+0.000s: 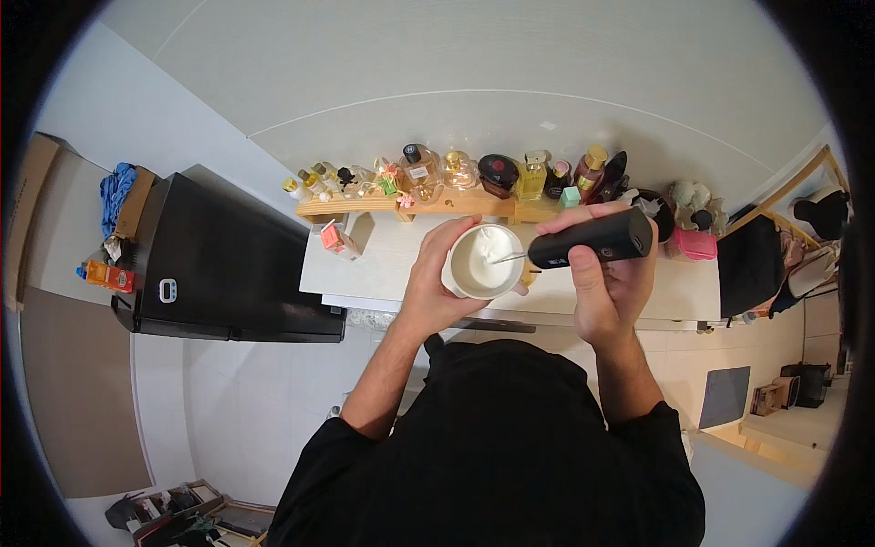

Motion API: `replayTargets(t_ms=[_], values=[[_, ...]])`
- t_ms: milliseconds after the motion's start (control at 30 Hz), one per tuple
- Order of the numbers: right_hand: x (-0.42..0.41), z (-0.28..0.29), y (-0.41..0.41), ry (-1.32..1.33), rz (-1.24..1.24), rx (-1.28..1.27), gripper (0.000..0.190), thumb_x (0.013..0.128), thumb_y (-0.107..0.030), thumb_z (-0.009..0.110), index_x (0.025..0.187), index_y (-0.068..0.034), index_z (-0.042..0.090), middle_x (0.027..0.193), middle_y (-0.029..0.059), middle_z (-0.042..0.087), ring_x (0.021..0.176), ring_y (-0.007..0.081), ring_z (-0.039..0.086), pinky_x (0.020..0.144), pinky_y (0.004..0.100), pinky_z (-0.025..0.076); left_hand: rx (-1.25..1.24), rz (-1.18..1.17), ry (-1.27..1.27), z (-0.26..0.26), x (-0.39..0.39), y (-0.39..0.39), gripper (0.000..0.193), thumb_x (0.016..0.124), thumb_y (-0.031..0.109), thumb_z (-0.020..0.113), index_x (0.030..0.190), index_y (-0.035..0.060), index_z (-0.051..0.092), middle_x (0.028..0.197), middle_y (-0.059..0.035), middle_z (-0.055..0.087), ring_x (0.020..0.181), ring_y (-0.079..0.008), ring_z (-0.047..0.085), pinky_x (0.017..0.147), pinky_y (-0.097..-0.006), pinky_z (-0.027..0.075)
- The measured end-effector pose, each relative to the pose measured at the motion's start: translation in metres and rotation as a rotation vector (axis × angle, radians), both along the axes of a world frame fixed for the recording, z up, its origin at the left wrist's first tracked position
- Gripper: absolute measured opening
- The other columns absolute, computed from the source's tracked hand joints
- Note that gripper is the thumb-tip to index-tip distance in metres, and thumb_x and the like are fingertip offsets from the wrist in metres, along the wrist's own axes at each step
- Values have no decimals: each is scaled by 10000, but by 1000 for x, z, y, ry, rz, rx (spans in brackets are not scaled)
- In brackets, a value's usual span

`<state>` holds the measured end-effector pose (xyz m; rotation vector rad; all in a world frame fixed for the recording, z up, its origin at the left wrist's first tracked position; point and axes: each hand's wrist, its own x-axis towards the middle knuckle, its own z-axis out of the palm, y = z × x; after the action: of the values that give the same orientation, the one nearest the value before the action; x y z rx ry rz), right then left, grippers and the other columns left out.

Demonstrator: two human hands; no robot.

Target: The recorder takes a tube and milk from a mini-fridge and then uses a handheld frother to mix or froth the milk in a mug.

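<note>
A white cup (485, 261) with white, milk-like liquid (487, 267) in it is held by my left hand (435, 273), whose fingers wrap its left side. My right hand (610, 284) grips a black handheld milk frother (589, 241), tilted nearly flat. The frother's thin metal shaft (507, 258) reaches over the cup's right rim, and its tip is down in the liquid. Both hands are above the white tabletop (383, 273). Something small and pale, partly hidden, shows just below the cup's right side. A small pink and white carton (340, 241) stands on the tabletop to the left.
A wooden shelf riser (472, 203) along the wall carries several perfume bottles (420, 174). A pink-lidded container (692, 245) stands at the right end, near a black bag (752, 263). Left of the table is a black refrigerator (225, 267), with an orange carton (109, 275) near its top.
</note>
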<state>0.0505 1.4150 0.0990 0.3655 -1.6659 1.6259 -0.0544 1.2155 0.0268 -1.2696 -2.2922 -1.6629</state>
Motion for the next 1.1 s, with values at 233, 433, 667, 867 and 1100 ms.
replayTargets(t_ms=[233, 433, 667, 867, 1100], values=[[-1, 0, 1, 6, -2, -15, 402, 978, 18, 632, 1308, -10, 405, 1119, 189, 658, 1031, 242, 677, 886, 377, 568, -18, 14, 70, 2, -2, 1, 949, 600, 88, 892, 1461, 64, 493, 1464, -149, 574, 1364, -330, 520, 1153, -449, 391], [-2, 0, 2, 2, 12, -27, 403, 979, 23, 627, 1312, -10, 403, 1120, 192, 656, 1045, 245, 675, 903, 382, 563, -1, 5, 60, 0, -3, 3, 943, 606, 76, 890, 1458, 68, 487, 1471, -150, 567, 1375, -331, 512, 1155, -451, 391], [-2, -1, 3, -4, -5, -3, 408, 981, 29, 624, 1317, -11, 396, 1126, 195, 655, 1049, 241, 673, 900, 374, 564, 9, -10, 57, 1, -3, 3, 935, 614, 80, 892, 1454, 66, 484, 1474, -156, 561, 1381, -326, 508, 1159, -450, 388], [-3, -2, 2, -5, 12, -7, 408, 983, 30, 622, 1317, -8, 391, 1129, 196, 654, 1047, 237, 671, 902, 372, 562, 8, -2, 35, -2, -3, 2, 945, 613, 95, 903, 1457, 65, 481, 1474, -160, 559, 1383, -325, 506, 1160, -447, 388], [-11, -7, -1, -14, 28, -4, 411, 978, 18, 638, 1306, 4, 390, 1144, 204, 655, 1021, 220, 665, 887, 345, 552, 2, -32, 19, -3, 2, 6, 948, 612, 110, 915, 1456, 75, 486, 1481, -150, 552, 1385, -325, 500, 1160, -445, 392]])
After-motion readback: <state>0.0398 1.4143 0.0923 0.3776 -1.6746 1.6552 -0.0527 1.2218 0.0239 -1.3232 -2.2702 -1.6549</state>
